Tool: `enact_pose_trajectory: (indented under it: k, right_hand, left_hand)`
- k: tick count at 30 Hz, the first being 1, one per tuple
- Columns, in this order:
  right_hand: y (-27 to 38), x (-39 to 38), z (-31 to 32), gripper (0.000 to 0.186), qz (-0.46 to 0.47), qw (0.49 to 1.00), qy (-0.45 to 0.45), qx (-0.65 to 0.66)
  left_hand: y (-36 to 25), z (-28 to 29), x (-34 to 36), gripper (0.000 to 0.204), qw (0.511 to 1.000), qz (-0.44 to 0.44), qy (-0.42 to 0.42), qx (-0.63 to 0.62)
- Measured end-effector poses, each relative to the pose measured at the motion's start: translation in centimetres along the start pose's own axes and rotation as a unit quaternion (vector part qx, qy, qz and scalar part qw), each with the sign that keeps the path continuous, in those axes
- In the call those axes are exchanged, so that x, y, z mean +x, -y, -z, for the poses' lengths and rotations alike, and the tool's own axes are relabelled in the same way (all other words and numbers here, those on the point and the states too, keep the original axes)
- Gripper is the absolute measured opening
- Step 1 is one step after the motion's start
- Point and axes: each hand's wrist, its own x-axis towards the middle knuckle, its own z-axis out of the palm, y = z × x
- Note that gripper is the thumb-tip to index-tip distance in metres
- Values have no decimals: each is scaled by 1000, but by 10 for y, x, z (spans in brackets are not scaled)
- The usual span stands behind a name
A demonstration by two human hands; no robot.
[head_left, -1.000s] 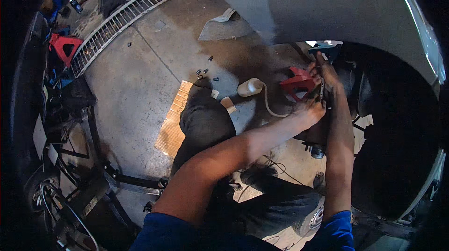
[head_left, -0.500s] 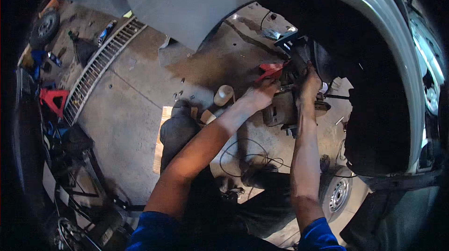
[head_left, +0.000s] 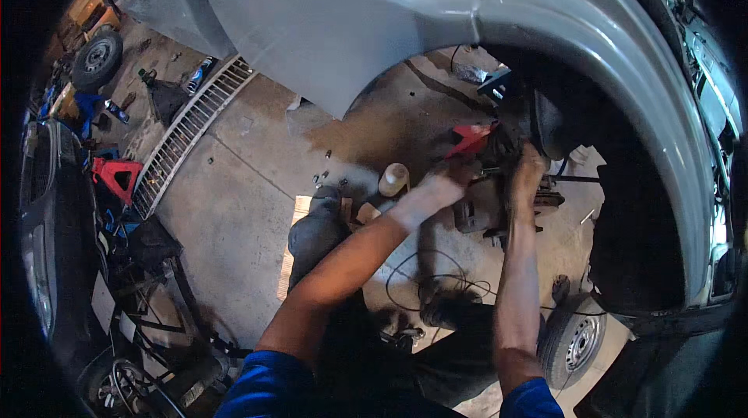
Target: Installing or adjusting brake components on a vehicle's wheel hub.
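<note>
Inside the grey car's wheel arch, my left hand (head_left: 450, 184) reaches toward the dark wheel hub assembly (head_left: 477, 213); its fingers are smeared and in shadow. To its right, my right hand (head_left: 527, 172) has its fingers curled on something at the upper hub that I cannot make out. A red jack stand (head_left: 470, 137) stands just behind my left hand. A pale plastic bottle (head_left: 393, 178) is on the floor left of the hands.
The fender (head_left: 530, 5) overhangs from above. A metal drain grate (head_left: 195, 126), another red stand (head_left: 113, 172) and scattered cans lie left. My knee rests by cardboard (head_left: 288, 278). Cables (head_left: 436, 262) loop on the floor near a loose wheel (head_left: 574, 340).
The view has swung to take in much more fender and arch, then shifted slightly. My right hand has moved down from the upper blue part to the hub area; my left hand stays close beside it.
</note>
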Motion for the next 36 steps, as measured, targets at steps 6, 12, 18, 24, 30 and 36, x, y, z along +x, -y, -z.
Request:
enact_pose_trajectory:
  k: [6,12,18,24,30,36]
  right_hand:
    - [33,-17,-4,11,103,930,33,-351]
    - [32,-9,22,14,79,915,37,-395]
    - [28,7,22,19,83,907,37,-411]
    - [23,14,30,29,42,940,40,-336]
    - [37,9,6,20,-73,958,56,-271]
    - [41,15,11,17,-108,964,23,-243]
  left_hand:
    - [8,17,11,32,979,84,118,-145]
    - [-5,36,28,34,931,176,243,-206]
    - [5,21,19,34,942,187,212,-180]
    - [-2,31,27,31,931,173,245,-207]
    - [2,43,22,26,938,170,208,-219]
    - [6,17,21,25,954,175,166,-179]
